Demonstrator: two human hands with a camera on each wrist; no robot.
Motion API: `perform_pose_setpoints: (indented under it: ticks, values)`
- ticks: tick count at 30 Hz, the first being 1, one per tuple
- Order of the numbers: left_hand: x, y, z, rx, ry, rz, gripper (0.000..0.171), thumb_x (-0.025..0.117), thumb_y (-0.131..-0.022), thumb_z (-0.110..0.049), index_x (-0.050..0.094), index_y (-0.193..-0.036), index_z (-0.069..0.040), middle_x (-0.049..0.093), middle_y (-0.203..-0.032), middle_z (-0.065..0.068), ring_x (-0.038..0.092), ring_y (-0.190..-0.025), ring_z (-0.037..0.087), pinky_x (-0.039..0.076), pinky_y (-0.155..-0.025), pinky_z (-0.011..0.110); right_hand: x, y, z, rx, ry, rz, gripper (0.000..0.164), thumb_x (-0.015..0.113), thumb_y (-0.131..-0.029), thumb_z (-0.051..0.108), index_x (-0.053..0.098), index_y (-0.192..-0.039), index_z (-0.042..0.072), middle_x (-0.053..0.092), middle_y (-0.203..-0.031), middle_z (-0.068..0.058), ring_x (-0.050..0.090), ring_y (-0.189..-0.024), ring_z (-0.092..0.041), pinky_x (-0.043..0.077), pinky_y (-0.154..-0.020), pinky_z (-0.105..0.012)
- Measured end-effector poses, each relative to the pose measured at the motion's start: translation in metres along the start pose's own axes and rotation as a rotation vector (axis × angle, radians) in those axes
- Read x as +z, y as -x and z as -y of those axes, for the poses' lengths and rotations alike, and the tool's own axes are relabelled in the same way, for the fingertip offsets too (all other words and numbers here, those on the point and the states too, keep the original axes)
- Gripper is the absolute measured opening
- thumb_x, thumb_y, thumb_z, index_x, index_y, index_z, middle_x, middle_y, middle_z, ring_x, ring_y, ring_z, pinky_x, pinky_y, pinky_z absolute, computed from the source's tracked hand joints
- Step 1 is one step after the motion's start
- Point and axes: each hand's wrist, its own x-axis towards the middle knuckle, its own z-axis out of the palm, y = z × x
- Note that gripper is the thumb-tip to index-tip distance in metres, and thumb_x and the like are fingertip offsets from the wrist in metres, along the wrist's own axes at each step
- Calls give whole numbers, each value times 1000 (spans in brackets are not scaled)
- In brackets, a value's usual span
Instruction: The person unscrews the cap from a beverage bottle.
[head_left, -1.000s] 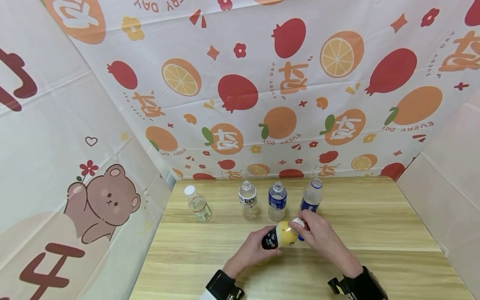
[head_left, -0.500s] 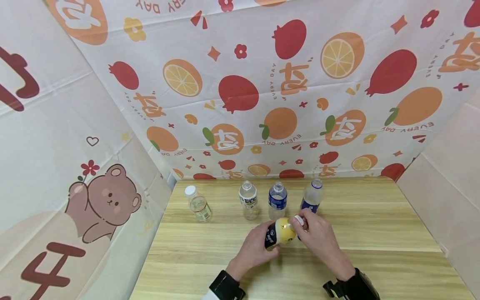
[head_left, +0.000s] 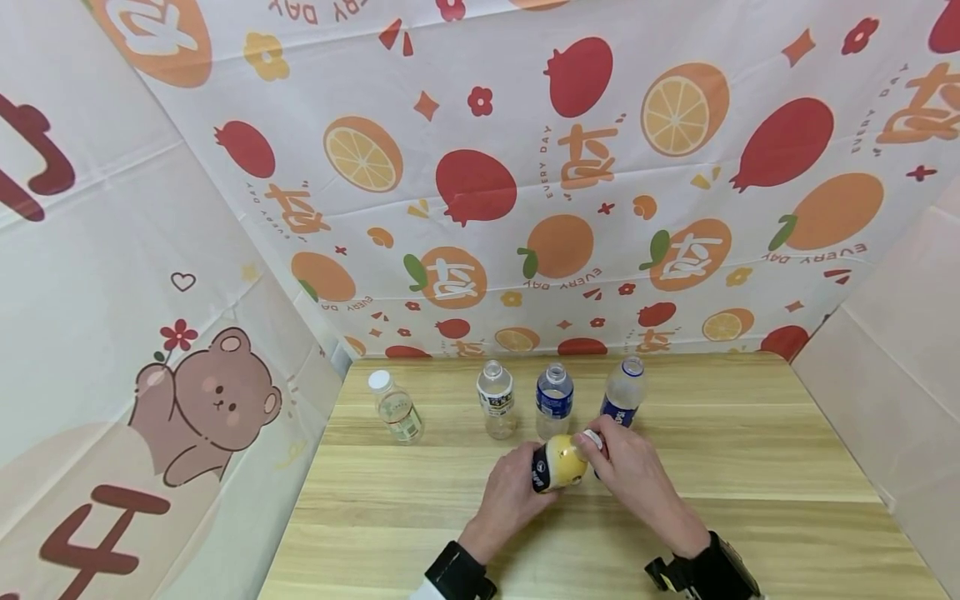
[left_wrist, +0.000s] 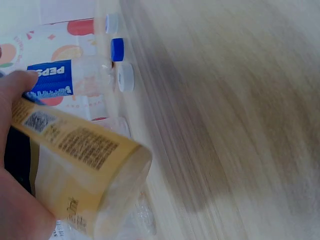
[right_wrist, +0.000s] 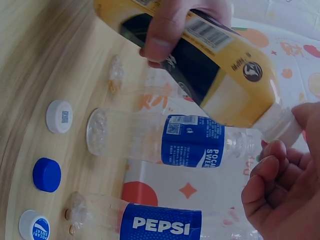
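My left hand (head_left: 513, 493) grips a plastic drink bottle (head_left: 566, 463) with a yellow-and-black label, tilted over the table with its neck to the right. The right hand (head_left: 637, 468) pinches the bottle's white cap (head_left: 593, 437) between thumb and fingers. In the right wrist view the cap (right_wrist: 284, 128) sits on the bottle's neck, with thumb and index finger at its edge. The left wrist view shows the bottle's base (left_wrist: 122, 192) hanging above the wood. Just behind the hands stands a Pepsi bottle (head_left: 621, 400), its lower part hidden by the right hand.
An uncapped Pocari Sweat bottle (head_left: 555, 398) and another uncapped clear bottle (head_left: 497, 404) stand in the back row. Farther left is a white-capped bottle (head_left: 397, 412). A white cap (right_wrist: 59, 116), a blue cap (right_wrist: 47, 175) and a Pocari Sweat cap (right_wrist: 34, 226) lie on the table.
The held bottle has shifted slightly away from me and turned a little. The right hand has moved slightly left with the cap, and the left wrist has moved slightly right.
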Motion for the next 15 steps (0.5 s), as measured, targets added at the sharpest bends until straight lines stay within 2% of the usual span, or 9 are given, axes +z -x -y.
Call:
perform_pose_setpoints:
  ticks: [8,15]
  values:
    - [-5,0,4,5,123,102,59,93,-74,-24,61,-122,-10,72,-105,1,65,-91,8,56,-81,25,-4,-1,-2,-146,-31,-5,10,72,-99,15,62,-97,14,52,-80,12,46,-70,-1,41,-57,-21]
    - [-12,-1,8,-33,293,247,57,90,-77,-20,60,-124,-11,69,-102,-5,61,-87,1,55,-77,21,-6,-2,-6,-237,-21,5,9,70,-100,17,61,-98,15,52,-84,14,46,-73,0,44,-60,-22]
